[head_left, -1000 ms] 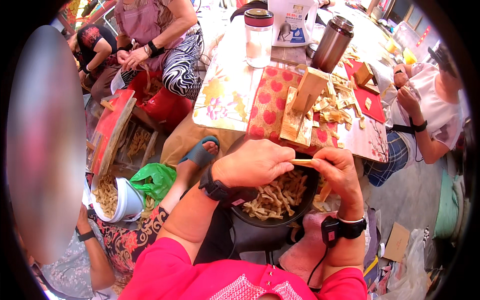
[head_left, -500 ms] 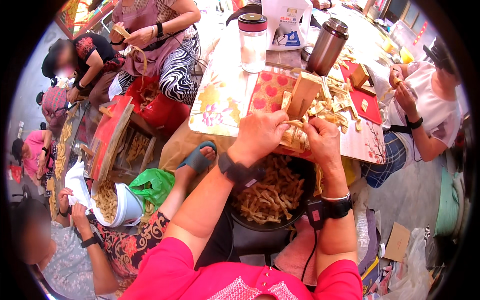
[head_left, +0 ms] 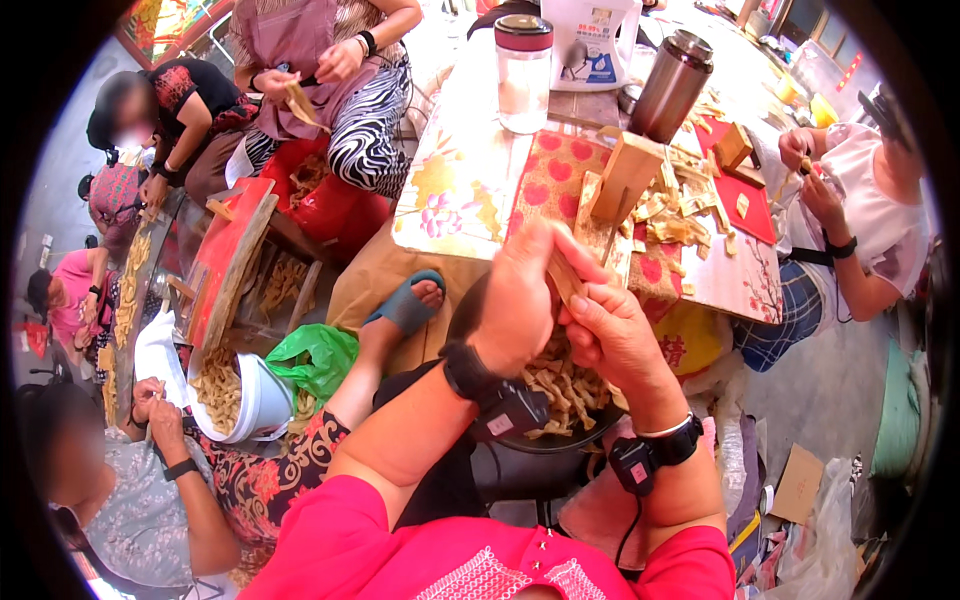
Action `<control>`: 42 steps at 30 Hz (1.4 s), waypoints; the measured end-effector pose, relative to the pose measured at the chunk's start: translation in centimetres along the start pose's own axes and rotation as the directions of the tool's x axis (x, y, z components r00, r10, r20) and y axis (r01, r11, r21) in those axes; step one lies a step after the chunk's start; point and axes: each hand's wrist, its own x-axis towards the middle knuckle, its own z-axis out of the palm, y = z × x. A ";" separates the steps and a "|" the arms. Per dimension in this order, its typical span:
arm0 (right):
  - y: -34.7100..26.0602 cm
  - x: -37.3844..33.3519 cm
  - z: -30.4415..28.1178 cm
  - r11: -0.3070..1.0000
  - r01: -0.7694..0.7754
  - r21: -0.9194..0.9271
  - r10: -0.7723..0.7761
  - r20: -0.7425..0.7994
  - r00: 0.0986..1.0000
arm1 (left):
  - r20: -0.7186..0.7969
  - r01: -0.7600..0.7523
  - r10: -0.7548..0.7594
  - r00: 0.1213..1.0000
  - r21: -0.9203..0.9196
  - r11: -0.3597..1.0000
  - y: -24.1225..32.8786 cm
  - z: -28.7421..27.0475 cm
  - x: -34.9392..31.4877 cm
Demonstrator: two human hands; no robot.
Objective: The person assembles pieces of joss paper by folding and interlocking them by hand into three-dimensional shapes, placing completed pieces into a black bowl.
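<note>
Above a dark round basin point(head_left: 500, 440) of knotted tan pieces point(head_left: 562, 388), my two hands have come together. My left hand point(head_left: 515, 305) is closed, with its fingers pressed along a flat tan strip point(head_left: 566, 277). My right hand point(head_left: 617, 330) pinches the lower end of that same strip between thumb and fingers. Just beyond my fingertips, an upright wooden block point(head_left: 628, 180) stands on a wooden base at the table's edge. Loose tan strips point(head_left: 680, 215) lie in a heap to the right of the block. My hands hide part of the basin.
The table point(head_left: 450, 190) holds a clear lidded bottle point(head_left: 523, 85), a white jug point(head_left: 592, 45) and a steel flask point(head_left: 672, 90). A white bucket point(head_left: 262, 400) of tan pieces and a green bag point(head_left: 318, 355) are at left. Several people work around, one point(head_left: 860, 200) at right.
Both hands have drawn back from the wooden block toward me, bringing the tan strip over the basin. The view has shifted slightly, and more of the block's base shows.
</note>
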 end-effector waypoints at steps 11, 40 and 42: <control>-0.9 -1.7 2.3 0.970 0.241 0.022 -0.241 -0.029 0.970 | 0.457 -0.681 0.566 0.686 0.676 0.280 0.8 -0.4 -0.7; -2.1 -3.2 -1.0 0.865 0.144 -0.481 -0.203 -0.074 0.976 | 0.120 -0.024 -0.160 0.980 0.864 0.503 1.7 0.4 -1.7; -1.9 -3.0 -1.9 0.989 0.069 -0.133 -0.063 0.051 0.997 | 0.260 -0.217 -0.038 0.965 0.872 0.440 1.7 0.4 -2.1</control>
